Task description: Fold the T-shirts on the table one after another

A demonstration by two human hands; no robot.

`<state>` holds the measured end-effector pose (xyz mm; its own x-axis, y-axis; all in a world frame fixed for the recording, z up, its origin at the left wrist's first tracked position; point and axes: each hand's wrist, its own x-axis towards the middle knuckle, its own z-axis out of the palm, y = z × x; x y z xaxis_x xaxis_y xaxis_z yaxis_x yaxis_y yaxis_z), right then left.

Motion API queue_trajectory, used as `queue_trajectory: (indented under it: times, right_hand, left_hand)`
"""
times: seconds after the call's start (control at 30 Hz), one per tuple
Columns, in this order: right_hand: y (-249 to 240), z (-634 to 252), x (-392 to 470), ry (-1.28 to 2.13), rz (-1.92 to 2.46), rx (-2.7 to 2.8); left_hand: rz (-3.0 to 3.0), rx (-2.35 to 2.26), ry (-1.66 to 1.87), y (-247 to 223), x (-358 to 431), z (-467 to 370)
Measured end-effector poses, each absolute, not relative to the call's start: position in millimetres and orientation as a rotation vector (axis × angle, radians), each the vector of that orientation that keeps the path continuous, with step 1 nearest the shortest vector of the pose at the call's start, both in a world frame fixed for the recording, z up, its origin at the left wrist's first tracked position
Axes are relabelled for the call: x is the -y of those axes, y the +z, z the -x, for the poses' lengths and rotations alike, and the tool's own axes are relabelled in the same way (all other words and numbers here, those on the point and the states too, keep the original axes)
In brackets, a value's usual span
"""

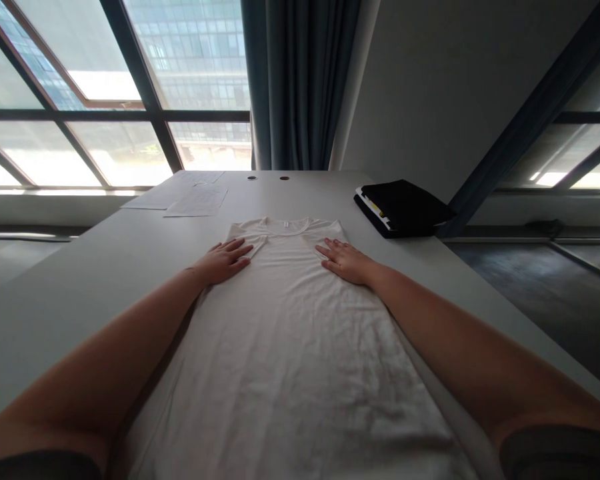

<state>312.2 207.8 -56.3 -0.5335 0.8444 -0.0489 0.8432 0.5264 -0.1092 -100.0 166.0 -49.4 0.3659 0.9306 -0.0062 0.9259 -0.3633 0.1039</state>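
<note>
A white T-shirt (290,333) lies spread lengthwise on the table, its round neckline at the far end and its lower part running out of view toward me. The sleeves appear folded in over the body near the shoulders. My left hand (226,260) rests flat, fingers spread, on the shirt's left side below the shoulder. On the opposite side my right hand (347,260) lies flat with its fingers apart, touching the cloth. Small wrinkles run across the fabric between and below the hands.
The white table (145,247) reaches toward a dark curtain (300,87). Sheets of paper (197,200) lie at the far left. A black folder (405,207) sits at the far right, near the table's edge. Two round cable holes are at the back.
</note>
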Motion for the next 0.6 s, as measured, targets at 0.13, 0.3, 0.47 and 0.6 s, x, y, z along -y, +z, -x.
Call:
queue_trajectory:
  times: [0.13,0.3,0.47,0.6]
  right_hand:
    - [-58.2,-305.3,-215.3,0.162,1.495,2.707]
    - [-51.0,-306.7,-218.5,0.089,1.472,2.629]
    - [-39.8,-318.3,-166.8,-0.134,1.263,2.599]
    - [-44.5,-332.5,-60.7,-0.148,1.160,2.684]
  left_hand:
    - [-2.523,-1.715,0.111,-51.9,-177.1,103.3]
    - [-2.527,-1.856,0.388,-49.8,-178.2,101.3]
    - [-2.568,-1.810,0.603,-23.6,-111.0,96.8]
    - [-2.731,-1.599,0.444,-19.1,8.4,89.3]
